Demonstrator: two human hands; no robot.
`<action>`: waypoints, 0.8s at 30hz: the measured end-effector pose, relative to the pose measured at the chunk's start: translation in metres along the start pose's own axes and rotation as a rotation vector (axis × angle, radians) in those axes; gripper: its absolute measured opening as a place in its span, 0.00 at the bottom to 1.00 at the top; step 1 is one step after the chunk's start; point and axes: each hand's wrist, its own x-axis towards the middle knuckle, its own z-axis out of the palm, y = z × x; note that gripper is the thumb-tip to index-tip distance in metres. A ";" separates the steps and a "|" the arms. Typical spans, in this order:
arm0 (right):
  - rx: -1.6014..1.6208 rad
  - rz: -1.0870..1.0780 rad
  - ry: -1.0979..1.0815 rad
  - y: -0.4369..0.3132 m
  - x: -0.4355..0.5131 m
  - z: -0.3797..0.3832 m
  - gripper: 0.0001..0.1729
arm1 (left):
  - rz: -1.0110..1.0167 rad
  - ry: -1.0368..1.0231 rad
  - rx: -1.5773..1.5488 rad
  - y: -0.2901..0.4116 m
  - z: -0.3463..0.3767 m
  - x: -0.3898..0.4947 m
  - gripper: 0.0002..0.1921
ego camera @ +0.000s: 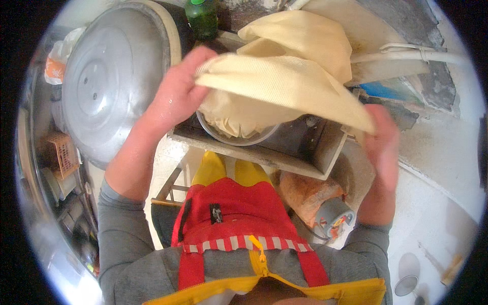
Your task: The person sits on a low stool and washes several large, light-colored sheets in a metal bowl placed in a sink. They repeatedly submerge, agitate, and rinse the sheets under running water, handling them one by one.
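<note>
My left hand (190, 85) and my right hand (381, 133) hold opposite ends of a thin, cream-coloured textured sheet (267, 76), stretched between them and sagging a little; the right hand is blurred. I cannot tell for sure whether it is cloth or food. Below it, a round basin (246, 143) with folded cream-coloured sheets (236, 127) inside stands in a worn rectangular trough (248, 156). Behind the held sheet, more cream-coloured material (305, 30) lies in a heap; whether it joins the held part is hidden.
A large round metal lid (110, 76) stands at the left. A green bottle (202, 19) is behind the trough. White pipes (411, 56) run along the right. Below the trough's right side are an orange-brown bundle (309, 190) and a grey round device (335, 217). A wire strainer (406, 285) hangs lower right.
</note>
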 end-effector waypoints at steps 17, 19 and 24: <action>-0.296 -0.049 0.153 0.053 0.081 0.024 0.36 | 0.219 -0.012 0.540 -0.026 0.032 0.114 0.29; -0.097 -0.073 0.158 0.059 0.068 0.044 0.37 | 0.016 -0.271 0.600 -0.046 0.054 0.093 0.38; 0.084 -0.150 0.239 0.032 0.062 0.052 0.34 | 0.017 -0.147 0.345 -0.058 0.076 0.074 0.40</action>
